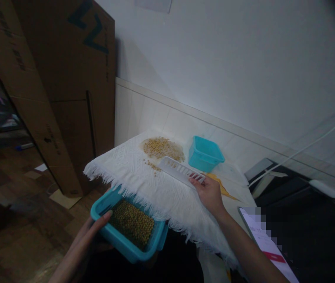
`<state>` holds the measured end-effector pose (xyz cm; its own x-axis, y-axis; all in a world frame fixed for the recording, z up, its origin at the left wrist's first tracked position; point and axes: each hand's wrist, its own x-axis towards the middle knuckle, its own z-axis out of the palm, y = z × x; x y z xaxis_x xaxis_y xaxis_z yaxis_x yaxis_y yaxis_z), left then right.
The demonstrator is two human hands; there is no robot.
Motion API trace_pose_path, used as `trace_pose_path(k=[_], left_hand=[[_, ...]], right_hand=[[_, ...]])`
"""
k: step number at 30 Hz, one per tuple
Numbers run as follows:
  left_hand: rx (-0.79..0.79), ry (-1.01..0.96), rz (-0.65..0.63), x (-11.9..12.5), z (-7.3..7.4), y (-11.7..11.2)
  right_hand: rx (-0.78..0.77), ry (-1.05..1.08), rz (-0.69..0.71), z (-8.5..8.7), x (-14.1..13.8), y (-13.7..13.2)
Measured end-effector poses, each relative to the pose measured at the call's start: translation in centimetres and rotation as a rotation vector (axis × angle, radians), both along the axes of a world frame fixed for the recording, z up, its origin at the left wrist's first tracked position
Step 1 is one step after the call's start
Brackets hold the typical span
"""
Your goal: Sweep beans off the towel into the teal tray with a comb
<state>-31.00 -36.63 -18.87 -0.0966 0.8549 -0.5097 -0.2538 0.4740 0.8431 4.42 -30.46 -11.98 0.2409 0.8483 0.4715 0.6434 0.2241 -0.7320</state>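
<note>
My left hand (99,225) grips a teal plastic tub (120,245) by its near left rim, thumb over the edge. The tub is tilted below the cloth's fringe and holds yellow beans (133,222), with darker, greenish ones along the left. In my right hand (210,194) is a white slotted plastic strip (174,169), its far end resting by the beans on the cloth. A pile of yellow beans (158,147) lies there with paler grains at its right, and a few loose beans (152,166) lie nearer. Behind my right hand stands a second teal tub (204,159).
A fringed white cloth (132,161) covers the small table against the wall. At left stands a tall cardboard box (70,98). A yellow-orange item (220,184) lies beyond my right hand. A white cable (302,157) and dark objects (302,204) are at right.
</note>
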Motion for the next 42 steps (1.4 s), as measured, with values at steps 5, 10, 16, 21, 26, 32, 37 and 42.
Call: trace_pose_path(k=[5,10,16,21,26,32,37,42], left_hand=[[-0.005,-0.033,-0.001,0.0,0.4,-0.1],[0.003,-0.034,0.002,-0.2,0.2,0.0],[-0.023,-0.010,-0.016,-0.5,-1.0,0.3],[-0.036,-0.028,-0.004,-0.4,-0.5,0.2],[-0.039,-0.043,-0.001,-0.6,-0.6,0.3],[-0.045,-0.055,-0.009,-0.7,-0.7,0.2],[-0.001,-0.080,-0.016,-0.4,0.0,-0.1],[0.007,-0.042,-0.008,-0.3,0.4,-0.2]], right_hand=[[-0.018,-0.016,0.007,0.2,-0.2,-0.7],[-0.027,-0.002,0.024,0.2,-0.7,-1.1],[-0.045,-0.025,0.047,0.0,-0.9,-1.3],[-0.029,-0.010,0.056,-0.4,-0.8,-1.8],[-0.040,-0.018,0.055,-0.3,-0.6,-2.0],[-0.081,-0.032,0.116,0.2,-1.1,-2.3],[-0.084,-0.061,0.127,0.4,-2.4,-3.7],[-0.125,-0.097,0.254,1.4,-3.2,-5.9]])
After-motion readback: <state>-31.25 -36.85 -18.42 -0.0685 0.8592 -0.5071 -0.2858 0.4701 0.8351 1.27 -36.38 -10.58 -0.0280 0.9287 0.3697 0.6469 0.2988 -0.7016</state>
